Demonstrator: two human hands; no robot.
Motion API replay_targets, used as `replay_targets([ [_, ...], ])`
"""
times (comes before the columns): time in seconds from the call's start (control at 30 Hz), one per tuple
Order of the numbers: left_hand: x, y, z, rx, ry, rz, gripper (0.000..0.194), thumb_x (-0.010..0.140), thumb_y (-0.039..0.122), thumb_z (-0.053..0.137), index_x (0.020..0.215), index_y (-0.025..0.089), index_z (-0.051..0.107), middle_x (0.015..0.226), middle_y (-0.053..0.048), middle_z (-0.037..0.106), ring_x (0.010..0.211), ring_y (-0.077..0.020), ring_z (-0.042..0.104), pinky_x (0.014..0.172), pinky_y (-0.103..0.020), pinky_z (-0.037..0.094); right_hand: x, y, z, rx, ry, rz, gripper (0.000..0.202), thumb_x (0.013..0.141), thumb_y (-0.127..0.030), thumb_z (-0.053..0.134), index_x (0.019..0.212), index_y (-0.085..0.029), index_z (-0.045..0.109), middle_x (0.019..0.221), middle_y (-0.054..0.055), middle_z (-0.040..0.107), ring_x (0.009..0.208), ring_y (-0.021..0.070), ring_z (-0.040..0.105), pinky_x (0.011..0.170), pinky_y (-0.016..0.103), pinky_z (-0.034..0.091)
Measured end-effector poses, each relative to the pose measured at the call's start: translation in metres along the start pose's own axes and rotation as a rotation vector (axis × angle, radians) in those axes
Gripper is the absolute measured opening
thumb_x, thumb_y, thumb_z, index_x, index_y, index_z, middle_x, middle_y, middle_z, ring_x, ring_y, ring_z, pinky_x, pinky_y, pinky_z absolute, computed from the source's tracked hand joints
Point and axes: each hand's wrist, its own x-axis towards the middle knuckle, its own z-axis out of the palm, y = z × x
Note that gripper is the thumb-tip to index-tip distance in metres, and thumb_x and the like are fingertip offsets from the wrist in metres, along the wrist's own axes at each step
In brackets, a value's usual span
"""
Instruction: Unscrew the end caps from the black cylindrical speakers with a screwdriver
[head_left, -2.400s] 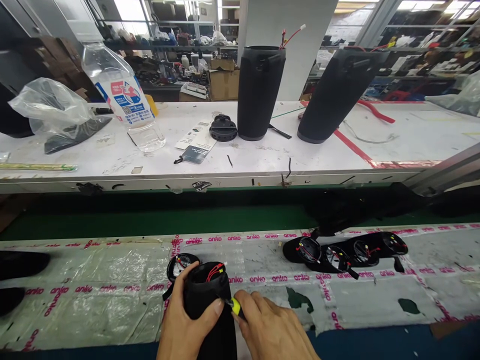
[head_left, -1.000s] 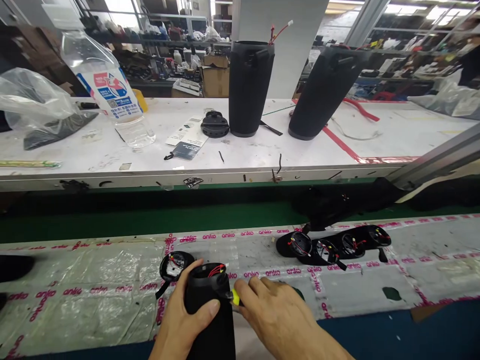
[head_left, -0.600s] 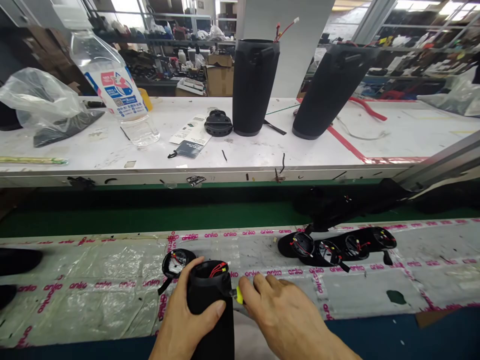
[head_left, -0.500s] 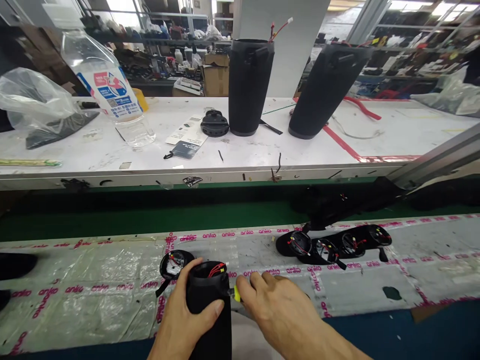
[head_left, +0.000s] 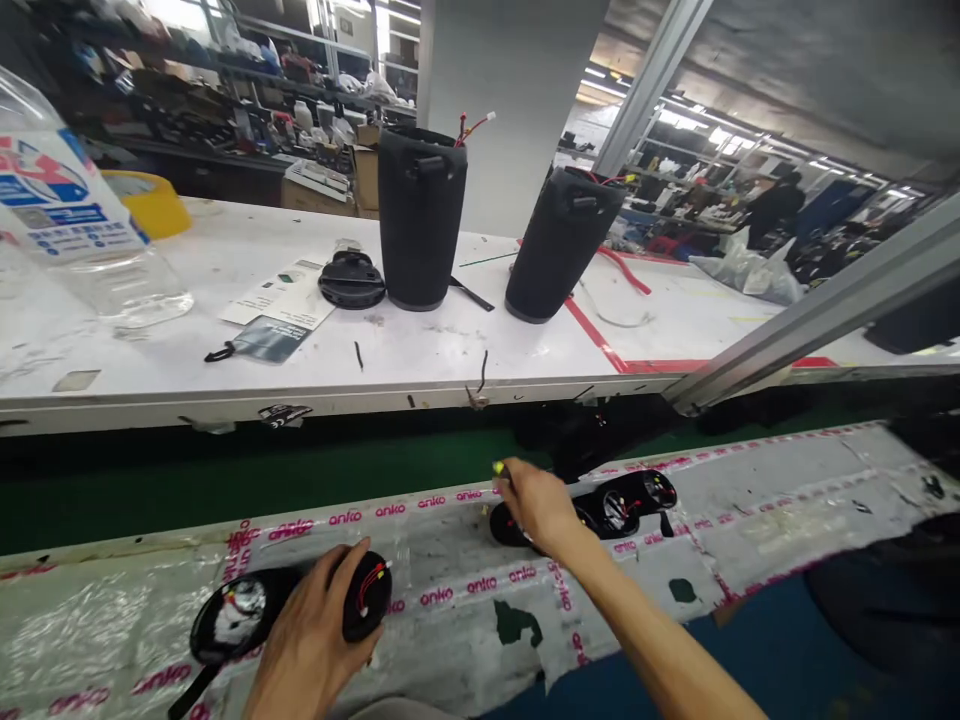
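My left hand [head_left: 319, 625] is wrapped round a black cylindrical housing [head_left: 367, 598] that lies tilted low on the plastic-covered surface, its open end with red wires facing me. Beside it on the left is another black housing [head_left: 238, 612] with a silvery round inside and a strap. Out over the far edge of the covered surface, my right hand [head_left: 536, 503] is closed on a small tool [head_left: 501, 469] whose yellow-green end shows. Behind that hand and partly hidden by it lie several black housings [head_left: 619, 508] with wires in their open ends.
On the white shelf [head_left: 420, 350] stand two black cylinders [head_left: 422, 220] [head_left: 564, 245], a black cap [head_left: 351, 280], a tag card [head_left: 277, 310], a water bottle [head_left: 82, 220] and yellow tape [head_left: 150, 203]. A metal post [head_left: 810, 310] slants across the right.
The view has turned to the right. My left hand has laid the held housing down to the left. My right hand has moved away from it, up and rightward, with the tool.
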Motion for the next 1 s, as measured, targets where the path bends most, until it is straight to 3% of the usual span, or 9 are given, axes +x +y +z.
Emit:
replay_targets([
  [0.13, 0.015, -0.020, 0.013, 0.314, 0.018, 0.157, 0.054, 0.088, 0.024, 0.056, 0.141, 0.016, 0.061, 0.127, -0.022, 0.070, 0.116, -0.0394, 0.070, 0.120, -0.069, 0.026, 0.077, 0.055, 0.005, -0.094, 0.075, 0.276, 0.033, 0.102, -0.038, 0.065, 0.128, -0.017, 0.062, 0.125, 0.009, 0.065, 0.101, 0.0224, 0.069, 0.086, 0.042, 0.059],
  [0.27, 0.015, -0.030, 0.018, 0.507, -0.022, 0.031, 0.052, 0.092, 0.018, 0.045, 0.141, 0.014, 0.061, 0.130, -0.025, 0.068, 0.115, -0.0390, 0.069, 0.117, -0.069, 0.027, 0.110, 0.085, 0.018, -0.092, 0.048, 0.365, 0.036, 0.100, -0.037, 0.069, 0.129, -0.016, 0.062, 0.126, 0.010, 0.065, 0.105, 0.0241, 0.068, 0.088, 0.043, 0.059],
  [0.43, 0.006, -0.045, 0.035, 0.481, 0.062, -0.013, 0.061, 0.091, 0.031, 0.050, 0.150, 0.014, 0.051, 0.148, -0.026, 0.059, 0.140, -0.0420, 0.051, 0.121, -0.071, 0.016, 0.112, 0.093, 0.026, -0.021, -0.001, 0.291, 0.034, 0.100, -0.038, 0.068, 0.127, -0.018, 0.063, 0.127, 0.009, 0.065, 0.106, 0.0242, 0.067, 0.090, 0.044, 0.058],
  [0.53, 0.002, -0.043, 0.040, 0.383, 0.208, 0.029, 0.071, 0.089, 0.047, 0.058, 0.152, 0.017, 0.049, 0.157, -0.025, 0.050, 0.148, -0.0439, 0.042, 0.123, -0.071, 0.011, 0.097, 0.089, 0.015, 0.059, 0.001, 0.186, 0.028, 0.101, -0.037, 0.066, 0.122, -0.018, 0.064, 0.123, 0.008, 0.066, 0.103, 0.0229, 0.067, 0.090, 0.044, 0.057],
  [0.6, 0.006, -0.030, 0.032, 0.263, 0.231, 0.039, 0.069, 0.089, 0.050, 0.061, 0.151, 0.021, 0.050, 0.160, -0.022, 0.048, 0.150, -0.0442, 0.039, 0.123, -0.072, 0.016, 0.075, 0.083, 0.001, 0.140, 0.003, 0.098, 0.019, 0.102, -0.033, 0.062, 0.111, -0.017, 0.065, 0.111, 0.007, 0.066, 0.098, 0.0220, 0.066, 0.088, 0.041, 0.054],
  [0.7, 0.024, 0.004, 0.001, -0.096, 0.059, -0.059, 0.060, 0.093, 0.054, 0.059, 0.148, 0.031, 0.055, 0.164, -0.012, 0.045, 0.150, -0.0409, 0.041, 0.118, -0.065, 0.039, 0.030, 0.064, -0.025, 0.316, -0.031, -0.061, 0.019, 0.102, -0.035, 0.056, 0.094, -0.018, 0.061, 0.091, 0.003, 0.064, 0.086, 0.0202, 0.062, 0.080, 0.033, 0.050],
  [0.8, 0.045, 0.041, -0.032, -0.567, -0.206, -0.184, 0.057, 0.094, 0.056, 0.058, 0.148, 0.036, 0.054, 0.169, -0.005, 0.039, 0.153, -0.0360, 0.038, 0.123, -0.059, 0.035, -0.016, 0.034, -0.045, 0.519, -0.103, -0.219, 0.030, 0.101, -0.049, 0.055, 0.092, -0.021, 0.060, 0.088, 0.000, 0.062, 0.080, 0.0173, 0.059, 0.071, 0.026, 0.047],
  [0.9, 0.052, 0.067, -0.048, -1.175, -0.518, -0.239, 0.070, 0.088, 0.072, 0.057, 0.137, 0.024, 0.067, 0.145, -0.014, 0.066, 0.141, -0.0370, 0.055, 0.122, -0.053, 0.036, -0.046, 0.001, -0.052, 0.927, -0.256, -0.344, 0.036, 0.094, -0.057, 0.064, 0.093, -0.020, 0.063, 0.083, -0.002, 0.058, 0.074, 0.0157, 0.053, 0.067, 0.026, 0.044],
  [1.0, 0.038, 0.079, -0.051, -1.616, -0.818, -0.344, 0.093, 0.069, 0.084, 0.061, 0.132, 0.016, 0.070, 0.111, -0.020, 0.081, 0.111, -0.0437, 0.073, 0.104, -0.059, 0.052, -0.060, -0.024, -0.045, 1.183, -0.340, -0.422, 0.035, 0.087, -0.054, 0.074, 0.094, -0.021, 0.068, 0.092, 0.000, 0.064, 0.082, 0.0185, 0.058, 0.074, 0.028, 0.048],
])
